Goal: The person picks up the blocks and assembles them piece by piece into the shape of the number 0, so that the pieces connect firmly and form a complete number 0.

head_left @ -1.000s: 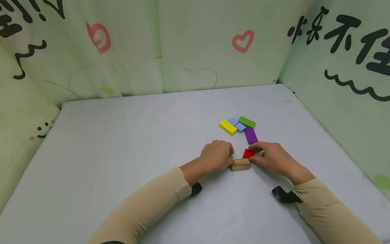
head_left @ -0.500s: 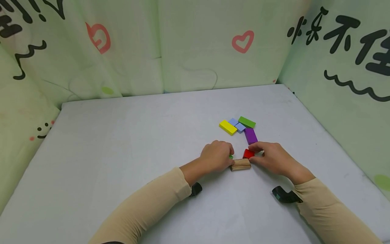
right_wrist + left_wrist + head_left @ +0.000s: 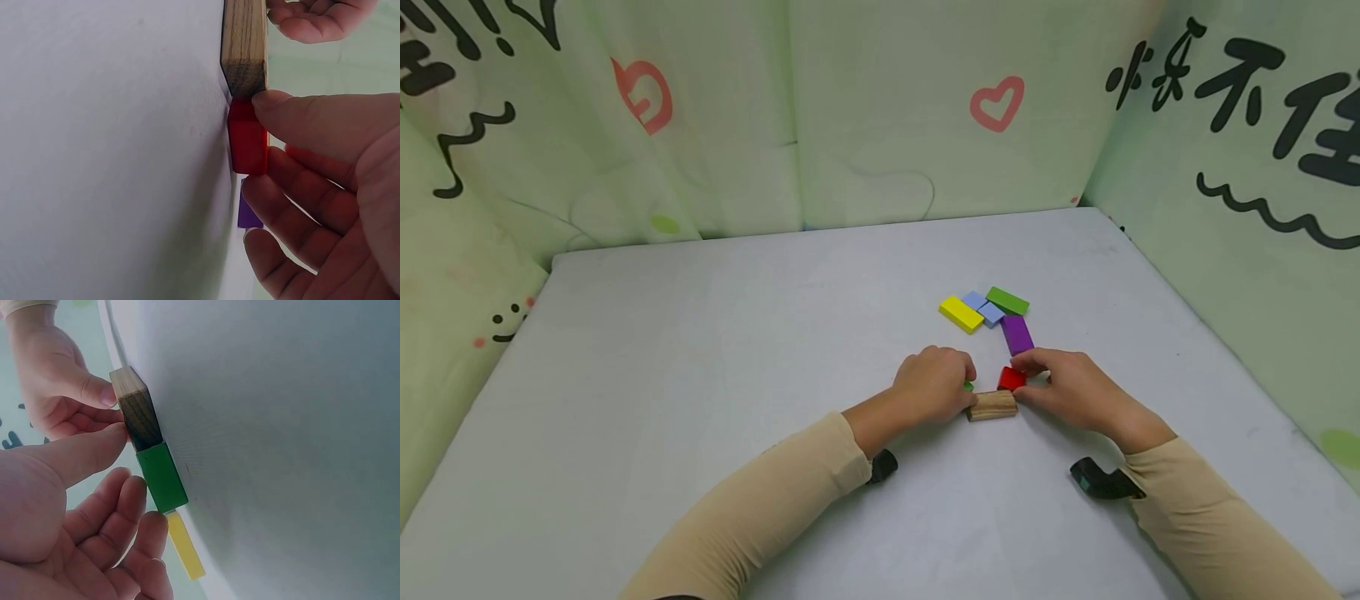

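A wooden block lies nearest the person, with a red block touching behind its right end. Behind its left end is a green block, mostly covered by the hand in the head view. My left hand pinches that green block between thumb and fingers, the thumb tip at the wooden block's corner. My right hand pinches the red block, thumb on the near end and fingers at the far end. A purple block lies just beyond the right fingertips.
Beyond the hands on the white table lie a yellow block, two light blue blocks and another green block, close together. Printed green curtains hang along the table's back and sides.
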The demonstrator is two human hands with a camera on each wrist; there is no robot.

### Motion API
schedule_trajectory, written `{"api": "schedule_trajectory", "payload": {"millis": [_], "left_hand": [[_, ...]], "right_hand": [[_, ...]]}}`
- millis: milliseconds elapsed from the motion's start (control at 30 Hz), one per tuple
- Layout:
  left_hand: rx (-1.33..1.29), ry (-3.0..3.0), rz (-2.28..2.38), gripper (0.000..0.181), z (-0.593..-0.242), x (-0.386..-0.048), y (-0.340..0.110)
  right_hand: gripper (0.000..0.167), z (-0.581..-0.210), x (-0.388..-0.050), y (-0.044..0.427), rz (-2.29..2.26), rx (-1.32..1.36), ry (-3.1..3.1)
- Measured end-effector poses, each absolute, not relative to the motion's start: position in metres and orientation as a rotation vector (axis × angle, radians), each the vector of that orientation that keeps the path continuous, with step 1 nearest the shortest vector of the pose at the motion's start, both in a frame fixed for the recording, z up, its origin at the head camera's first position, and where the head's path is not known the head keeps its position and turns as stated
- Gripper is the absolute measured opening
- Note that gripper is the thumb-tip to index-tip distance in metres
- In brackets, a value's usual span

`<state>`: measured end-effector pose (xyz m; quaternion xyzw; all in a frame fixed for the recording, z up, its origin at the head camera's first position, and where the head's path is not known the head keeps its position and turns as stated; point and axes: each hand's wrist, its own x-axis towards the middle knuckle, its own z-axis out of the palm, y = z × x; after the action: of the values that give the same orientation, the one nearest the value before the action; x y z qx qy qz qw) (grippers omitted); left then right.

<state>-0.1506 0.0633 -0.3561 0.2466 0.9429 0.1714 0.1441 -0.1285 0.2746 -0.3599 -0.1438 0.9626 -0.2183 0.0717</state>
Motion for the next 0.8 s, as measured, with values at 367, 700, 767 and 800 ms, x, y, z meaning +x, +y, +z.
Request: {"api": "schedule_trajectory", "payload": {"millis": [367, 700, 767, 800], "left_hand": [[0.727, 2.722, 0.490, 0.028, -0.356, -0.151, 0.063], [0.708, 2.726, 0.492, 0.028, -0.356, -0.150, 0.064], [0.709, 2.726, 0.494, 0.028, -0.357, -0.150, 0.064], [0.710, 2.726, 0.493, 0.027, -0.357, -0.150, 0.064]], "right_hand": [[0.039, -0.355, -0.130, 0.279, -0.723, -0.438, 2.933], [0.039, -0.350, -0.145, 0.288, -0.748, -0.399, 2.969], [0.040, -0.350, -0.148, 0.289, -0.746, -0.375, 2.970], [0.041, -0.350, -0.150, 0.289, -0.743, -0.367, 2.971]]}}
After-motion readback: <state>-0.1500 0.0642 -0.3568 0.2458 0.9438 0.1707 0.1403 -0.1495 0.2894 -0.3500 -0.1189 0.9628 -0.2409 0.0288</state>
